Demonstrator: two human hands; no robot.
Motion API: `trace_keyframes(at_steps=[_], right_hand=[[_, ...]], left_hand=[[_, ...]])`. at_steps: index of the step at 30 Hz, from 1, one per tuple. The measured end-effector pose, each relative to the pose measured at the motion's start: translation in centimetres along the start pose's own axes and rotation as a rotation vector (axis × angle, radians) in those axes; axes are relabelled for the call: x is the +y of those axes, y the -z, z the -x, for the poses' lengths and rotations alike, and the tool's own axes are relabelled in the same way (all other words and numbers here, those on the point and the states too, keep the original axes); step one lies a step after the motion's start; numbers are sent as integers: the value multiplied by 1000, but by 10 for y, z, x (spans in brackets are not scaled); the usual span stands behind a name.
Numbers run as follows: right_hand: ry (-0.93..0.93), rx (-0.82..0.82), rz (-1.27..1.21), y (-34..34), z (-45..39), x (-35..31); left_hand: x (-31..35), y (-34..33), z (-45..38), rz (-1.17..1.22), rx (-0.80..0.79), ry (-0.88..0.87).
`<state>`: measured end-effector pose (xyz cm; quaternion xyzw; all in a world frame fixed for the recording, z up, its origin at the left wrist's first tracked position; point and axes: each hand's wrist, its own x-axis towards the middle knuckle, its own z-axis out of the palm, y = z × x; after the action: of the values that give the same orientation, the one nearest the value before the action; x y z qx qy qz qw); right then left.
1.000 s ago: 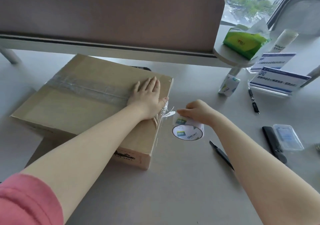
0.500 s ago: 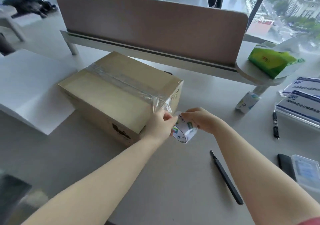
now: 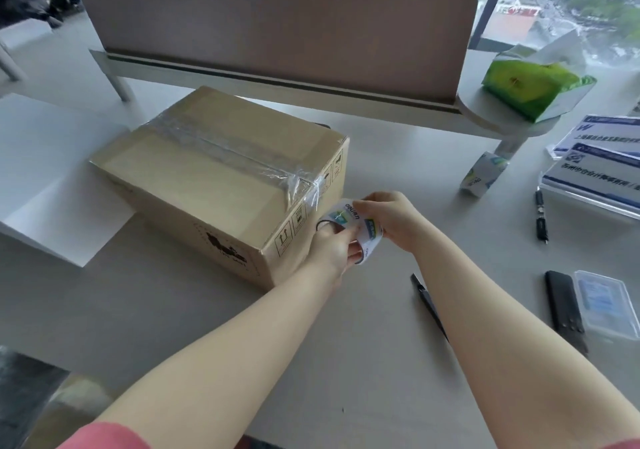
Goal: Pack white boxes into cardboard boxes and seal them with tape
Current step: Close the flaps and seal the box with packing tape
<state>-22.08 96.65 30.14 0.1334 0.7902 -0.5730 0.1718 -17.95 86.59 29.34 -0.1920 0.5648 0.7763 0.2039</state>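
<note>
Change since a second ago: left hand [image 3: 334,248] off the box [image 3: 221,178] lid, now at the tape roll [image 3: 351,229] with the right hand [image 3: 391,220]. Both grips clench the roll at frame centre, beside the box's near corner, likely to tear the strip. Box on desk [image 3: 346,344], seam taped. Roll label partly legible: "deli".
</note>
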Motion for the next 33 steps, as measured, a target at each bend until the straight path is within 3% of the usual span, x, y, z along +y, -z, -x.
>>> trace_keyframes(at_steps=[8,11,14,18,21,26,33], right_hand=[[-24,272,-242,-2,16,29],[-107,458,-146,-1,29,60],[-226,540,0,-2,44,89],[-471,556,279,-5,61,112],[-538,549,360,-7,65,127],[-478,557,423,-15,62,134],[-360,506,233,-23,47,121]], left_hand=[[-14,5,-13,-268,72,-76],[-20,6,-14,-274,74,-91],[-22,3,-11,-246,49,-129],[-27,3,-13,-262,22,-181],[-35,4,-17,-252,26,-221],[-39,8,-21,-298,3,-270],[-38,19,-18,-252,101,-260]])
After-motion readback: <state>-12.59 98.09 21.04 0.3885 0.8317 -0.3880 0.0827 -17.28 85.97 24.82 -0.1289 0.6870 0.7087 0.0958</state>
